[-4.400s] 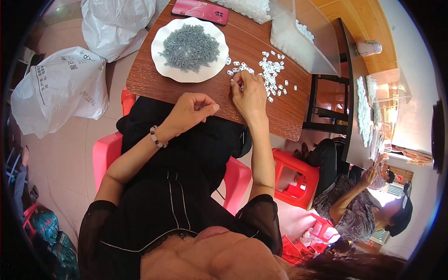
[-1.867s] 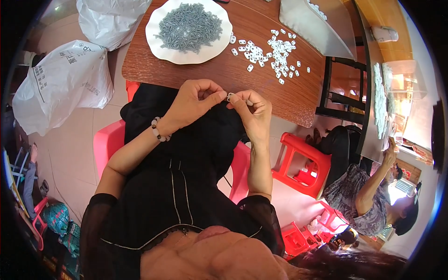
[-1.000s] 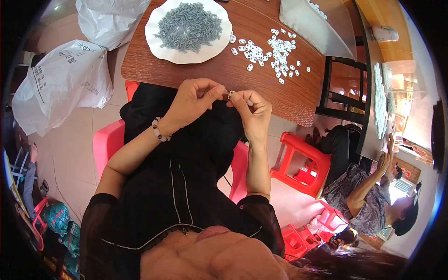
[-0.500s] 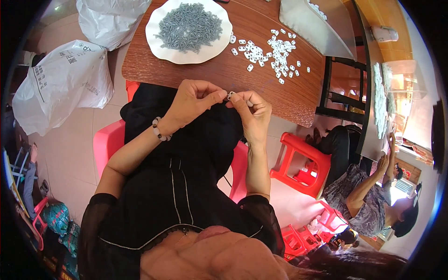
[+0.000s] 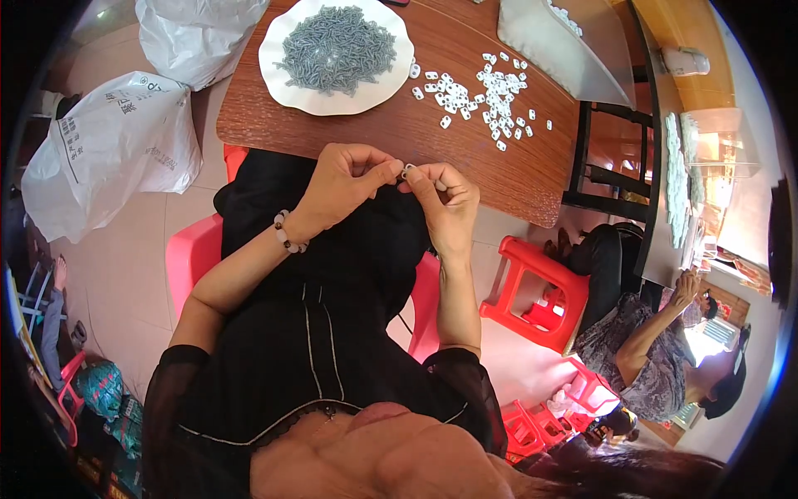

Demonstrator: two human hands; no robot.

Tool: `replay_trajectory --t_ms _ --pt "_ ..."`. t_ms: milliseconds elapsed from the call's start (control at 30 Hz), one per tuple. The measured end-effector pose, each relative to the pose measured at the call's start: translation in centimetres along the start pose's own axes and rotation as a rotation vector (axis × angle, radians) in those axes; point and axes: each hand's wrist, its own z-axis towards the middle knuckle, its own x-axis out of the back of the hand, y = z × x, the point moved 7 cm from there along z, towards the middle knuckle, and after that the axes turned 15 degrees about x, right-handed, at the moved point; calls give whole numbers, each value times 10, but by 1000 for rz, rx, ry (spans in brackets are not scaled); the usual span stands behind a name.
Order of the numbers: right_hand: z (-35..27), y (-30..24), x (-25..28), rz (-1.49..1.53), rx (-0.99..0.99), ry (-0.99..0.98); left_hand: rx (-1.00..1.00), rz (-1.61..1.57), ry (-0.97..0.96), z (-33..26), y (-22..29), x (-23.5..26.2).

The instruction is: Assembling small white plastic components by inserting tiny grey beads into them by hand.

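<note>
In a bright room with a tiled floor, we looked down on a brown wooden table (image 5: pixel 374 133), its near edge just beyond the lap. The left hand (image 5: pixel 345 185) had thumb and forefinger closed together; we could not tell whether anything lay between them. The right hand (image 5: pixel 450 214) pinched a small white piece (image 5: pixel 408 172) in front of that edge, close to the left fingertips. The step in hand, we judged, was fine fingertip work on this one piece, and the next move called for a steady right pinch and small, careful left motions. The fingers covered much of the piece, so we could not make out its details. Loose white pieces (image 5: pixel 499 90) lay scattered from the table's middle toward its right edge. Near the left edge, a wavy-rimmed white plate (image 5: pixel 349 101) heaped with grey beads (image 5: pixel 337 50) took up room, while a clear bin (image 5: pixel 565 58) crowded the far right. Beyond the left edge stood a white bag (image 5: pixel 112 162); off the right, a red stool (image 5: pixel 540 291) and a seated co-worker (image 5: pixel 636 353).
</note>
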Motion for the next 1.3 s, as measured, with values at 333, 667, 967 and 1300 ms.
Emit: replay_trajectory --t_ms 333,667,967,1300 --pt "-1 0 7 -7 -11 30 34 -94 -23 -1 2 6" --pt "1 0 17 126 -8 58 -224 132 128 -9 58 18" --pt "2 4 22 192 17 63 -638 1024 442 19 129 24" --pt "3 4 22 184 11 64 -729 978 265 30 129 -9"
